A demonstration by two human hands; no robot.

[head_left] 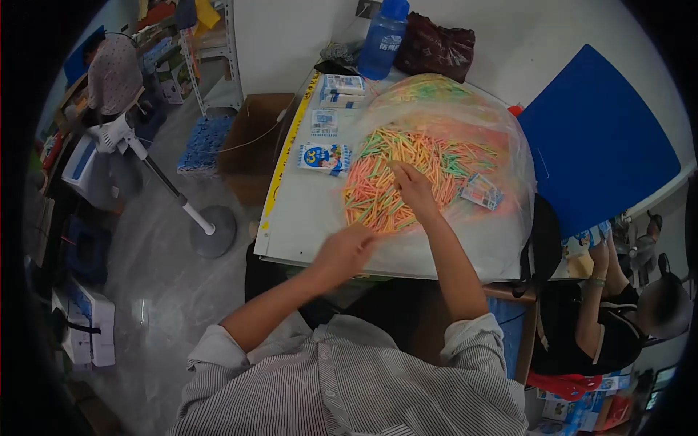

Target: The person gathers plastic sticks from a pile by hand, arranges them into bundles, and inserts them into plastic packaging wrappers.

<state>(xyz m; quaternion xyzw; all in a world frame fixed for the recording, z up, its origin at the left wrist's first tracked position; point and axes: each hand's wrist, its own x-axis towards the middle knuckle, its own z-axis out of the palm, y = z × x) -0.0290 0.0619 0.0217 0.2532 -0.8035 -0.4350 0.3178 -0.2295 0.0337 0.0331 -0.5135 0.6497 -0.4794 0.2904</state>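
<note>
A clear plastic bag [512, 167] lies spread on the white table, full of thin pink, yellow, orange and green sticks [374, 178]. Over the middle of the heap is my right hand [414, 190], fingers curled closed; what they hold, if anything, is hidden. My left hand [343, 254], smeared by motion, hovers at the near left edge of the bag. Its fingers are too blurred to read. A small printed packet [481, 192] rests on the sticks, right of my right hand. Blue-and-white packets [323, 158] lie left of the bag, with a stack of packets [343, 89] behind them.
A blue water bottle [382, 40] and a dark red bag [440, 47] stand at the back of the table [291, 236]. On the right are a blue board [600, 138] and another person [600, 320] handling packets. A cardboard box [251, 145] and a fan [213, 231] stand left.
</note>
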